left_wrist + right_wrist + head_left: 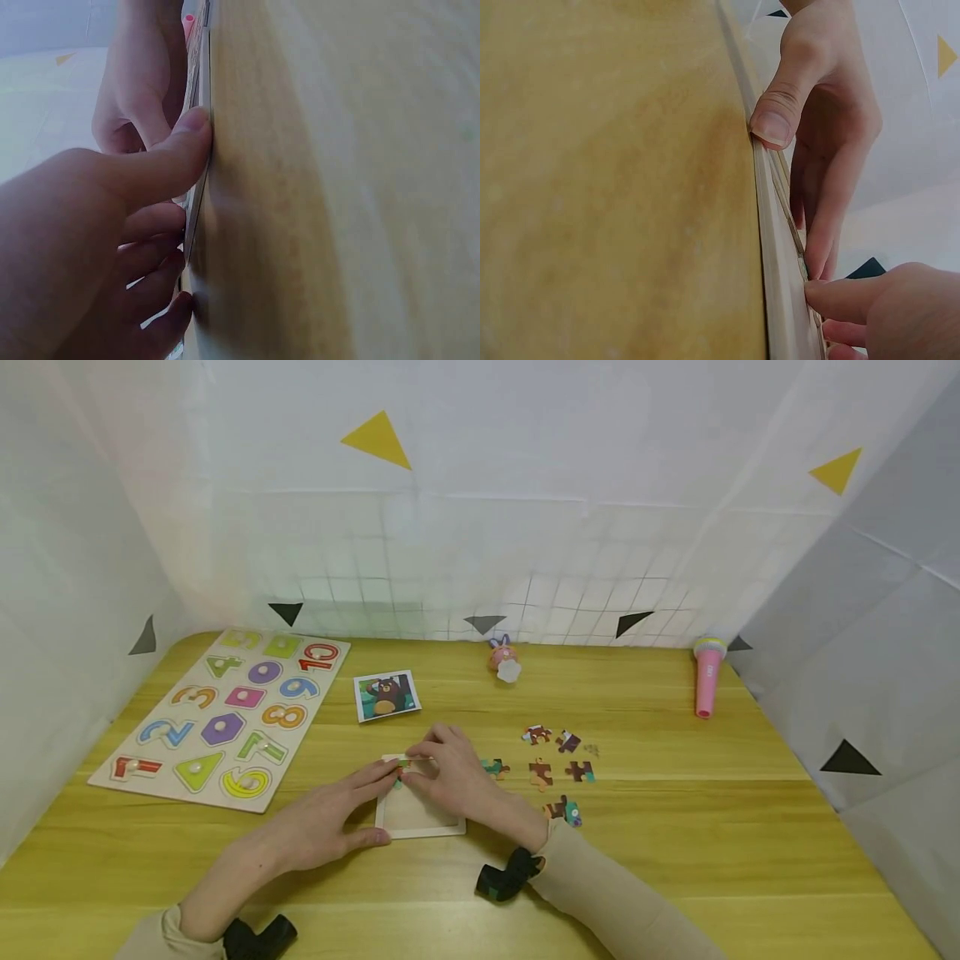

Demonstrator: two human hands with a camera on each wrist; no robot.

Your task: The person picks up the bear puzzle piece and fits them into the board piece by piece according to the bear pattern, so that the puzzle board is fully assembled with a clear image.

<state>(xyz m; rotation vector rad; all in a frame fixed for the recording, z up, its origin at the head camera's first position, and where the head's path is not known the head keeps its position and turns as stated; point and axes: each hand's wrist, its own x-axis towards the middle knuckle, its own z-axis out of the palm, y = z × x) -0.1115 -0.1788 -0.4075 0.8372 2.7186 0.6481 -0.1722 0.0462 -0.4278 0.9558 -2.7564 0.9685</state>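
A shallow wooden puzzle tray [427, 834] lies flat on the table. My left hand [322, 822] holds it at the left, thumb on the near left corner and fingertips at the far left corner. In the left wrist view that thumb [193, 124] presses the tray's edge. My right hand [453, 781] reaches over the tray from the right, its thumb and fingers on a small puzzle piece [400, 773] in the far left corner, partly hidden by the fingers. The right wrist view shows the right thumb [840, 296] close to the left fingertips.
Loose jigsaw pieces [540, 772] lie right of the tray. Behind it is a bear picture card [386, 695]. A number-and-shape board [168, 756] lies at the left, a small pink rabbit toy [504, 658] at the back, a pink toy microphone [707, 681] at the far right.
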